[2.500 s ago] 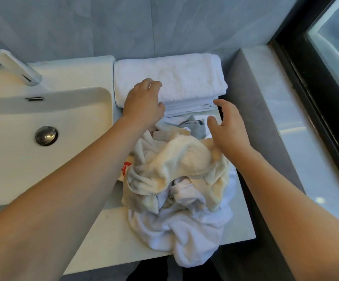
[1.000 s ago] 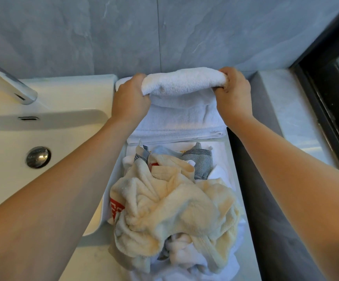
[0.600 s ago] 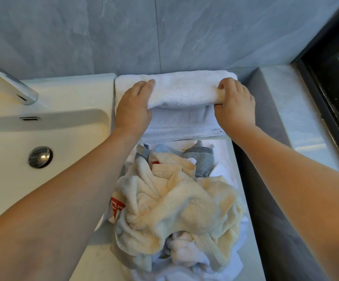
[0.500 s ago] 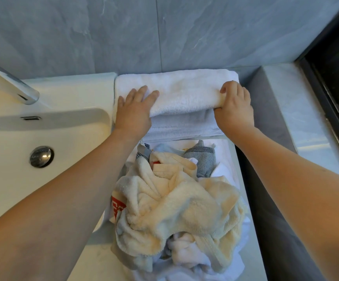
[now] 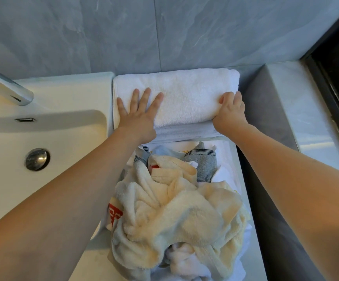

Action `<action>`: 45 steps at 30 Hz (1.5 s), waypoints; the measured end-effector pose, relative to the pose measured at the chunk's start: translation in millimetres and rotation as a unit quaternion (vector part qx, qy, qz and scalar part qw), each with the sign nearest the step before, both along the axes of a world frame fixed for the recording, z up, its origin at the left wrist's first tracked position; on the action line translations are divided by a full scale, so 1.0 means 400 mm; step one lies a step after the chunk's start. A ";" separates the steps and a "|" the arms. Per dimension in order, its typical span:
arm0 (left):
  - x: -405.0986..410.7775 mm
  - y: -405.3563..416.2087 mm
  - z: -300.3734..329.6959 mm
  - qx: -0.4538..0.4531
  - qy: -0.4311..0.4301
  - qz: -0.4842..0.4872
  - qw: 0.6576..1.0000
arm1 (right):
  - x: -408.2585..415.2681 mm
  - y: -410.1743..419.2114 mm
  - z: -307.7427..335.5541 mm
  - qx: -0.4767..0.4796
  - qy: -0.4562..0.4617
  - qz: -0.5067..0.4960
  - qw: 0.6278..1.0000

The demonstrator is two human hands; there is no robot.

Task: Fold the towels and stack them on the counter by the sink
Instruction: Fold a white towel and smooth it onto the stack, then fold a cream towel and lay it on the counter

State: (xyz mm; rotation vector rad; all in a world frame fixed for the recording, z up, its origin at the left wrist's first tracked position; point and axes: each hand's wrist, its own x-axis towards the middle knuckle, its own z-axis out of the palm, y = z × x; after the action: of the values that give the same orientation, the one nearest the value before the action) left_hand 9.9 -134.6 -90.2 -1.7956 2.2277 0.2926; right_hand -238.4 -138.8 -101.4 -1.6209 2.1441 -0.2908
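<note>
- Both hands are on the white towel (image 5: 184, 98) at the back of the bench (image 5: 87, 258): the left hand (image 5: 139, 116) lies flat with fingers spread, pressing the top down, while the right hand (image 5: 229, 114) has its fingers curled over the towel's right front corner.
- That towel looks pretty much folded already, sitting against the grey wall (image 5: 164, 33), right next to the sink (image 5: 42, 138). Looks like at least one more folded layer under it, so the stack has been started.
- Plenty left though. A crumpled heap (image 5: 174, 220) sits closer to the person, mostly a cream fluffy towel, with a grey striped cloth (image 5: 202, 162) poking out at the back and more white fabric underneath.
- Rough guess is the job's early on, one or two towels done and the whole heap still to go.
- Next step is probably letting go of the stack and pulling something out of the heap. It's hanging near the front edge, so a careless tug could drag stuff off.
</note>
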 end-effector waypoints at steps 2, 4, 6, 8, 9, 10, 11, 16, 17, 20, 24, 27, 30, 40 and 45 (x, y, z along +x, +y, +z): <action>-0.005 -0.004 -0.018 0.000 -0.017 0.003 1.000 | 0.006 -0.004 -0.011 0.019 0.010 -0.001 1.000; -0.006 -0.017 -0.029 -0.001 -0.030 0.009 1.000 | 0.013 -0.008 -0.013 0.035 0.010 0.000 0.999; -0.009 -0.024 -0.023 0.011 -0.042 0.009 0.999 | 0.013 -0.007 -0.008 0.043 0.017 0.003 0.999; -0.011 -0.017 -0.001 0.049 -0.036 0.012 0.998 | 0.005 0.014 0.003 0.050 0.028 0.019 0.998; -0.010 -0.007 0.015 0.064 -0.027 0.022 0.997 | -0.001 0.032 0.011 0.049 0.033 0.032 0.998; -0.010 0.007 0.035 0.069 -0.016 0.033 0.997 | -0.007 0.052 0.021 0.042 0.036 0.044 0.998; -0.011 0.026 0.059 0.063 0.002 0.041 0.997 | -0.013 0.077 0.034 0.028 0.034 0.051 0.998; -0.042 0.197 0.190 0.142 0.326 0.131 0.925 | -0.019 0.215 0.120 0.002 -0.062 0.069 0.996; -0.049 0.235 0.220 0.196 0.371 0.146 0.896 | -0.018 0.241 0.137 0.016 -0.085 0.071 0.994; -0.044 0.327 0.260 0.295 0.309 0.096 0.899 | -0.009 0.315 0.183 0.058 -0.137 0.070 0.986; -0.022 0.377 0.238 0.201 0.223 0.038 0.953 | 0.014 0.392 0.247 0.085 -0.217 0.065 0.970; -0.015 0.391 0.239 0.071 0.351 0.119 0.926 | 0.037 0.444 0.291 0.166 -0.314 0.098 0.930; -0.035 0.417 0.303 0.042 0.625 0.271 0.731 | 0.083 0.486 0.289 0.200 -0.245 0.140 0.938; -0.018 0.588 0.503 0.134 0.887 0.324 0.301 | 0.205 0.498 0.291 -0.059 -0.043 0.131 0.989; 0.128 0.703 0.407 -0.015 0.554 0.295 0.778 | 0.283 0.543 0.387 -0.147 -0.371 -0.033 0.917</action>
State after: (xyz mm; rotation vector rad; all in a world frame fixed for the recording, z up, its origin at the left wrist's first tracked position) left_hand 61.0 146.6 72.5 -2.7221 2.0401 1.8695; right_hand -125.3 78.5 53.5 -1.2762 1.6036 -1.0994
